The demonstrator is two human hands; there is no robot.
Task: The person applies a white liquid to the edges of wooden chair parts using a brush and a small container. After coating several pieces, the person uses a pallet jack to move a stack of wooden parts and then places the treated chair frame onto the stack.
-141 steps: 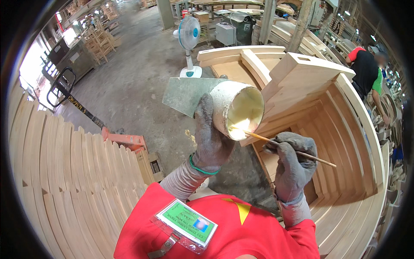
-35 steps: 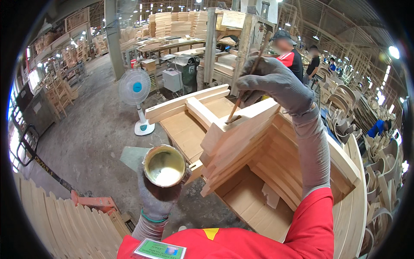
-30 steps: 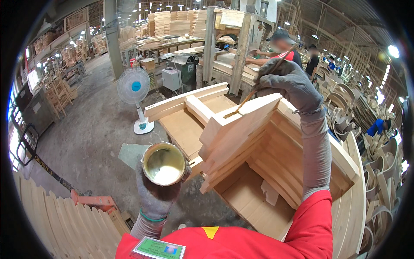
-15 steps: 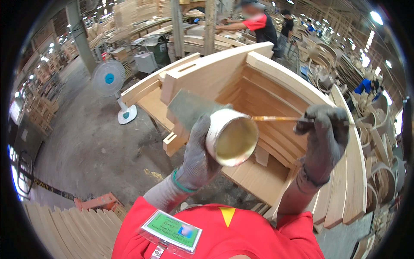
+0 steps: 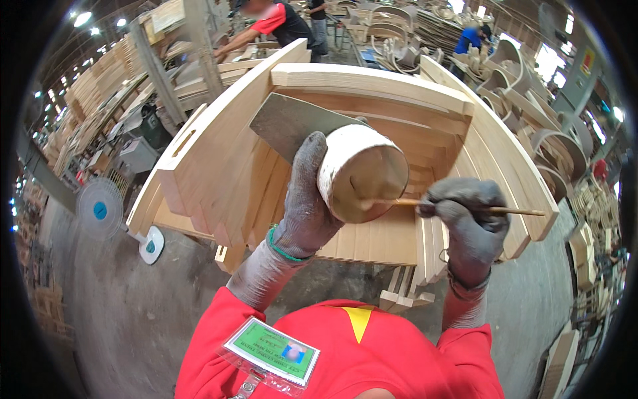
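My left hand [image 5: 306, 203], in a grey glove, is closed around a white tub [image 5: 337, 154] tilted with its mouth toward me. Yellowish-tan paste [image 5: 372, 179] shows inside. A flat grey scraper-like plate [image 5: 286, 120] sticks out behind the tub on the left; how it is held is hidden. Pinched in my gloved right hand [image 5: 468, 223] is a thin wooden-handled brush [image 5: 518, 211]. Its tip reaches over the rim into the tub's mouth, and its bristles cannot be made out. Beyond both hands stands a large pale wooden frame [image 5: 372, 83] with slatted sides.
A white pedestal fan [image 5: 100, 207] stands on the concrete floor [image 5: 153, 312] to the left. Across the frame, a person in a red and black shirt [image 5: 286, 23] leans over timber. Curved wooden parts [image 5: 525, 100] are piled at the right, with another person in blue [image 5: 470, 40] among them.
My view has swung right, so frame and fan sit farther left. The brush tip has gone from the tub's rim into its mouth. Both hands keep their hold.
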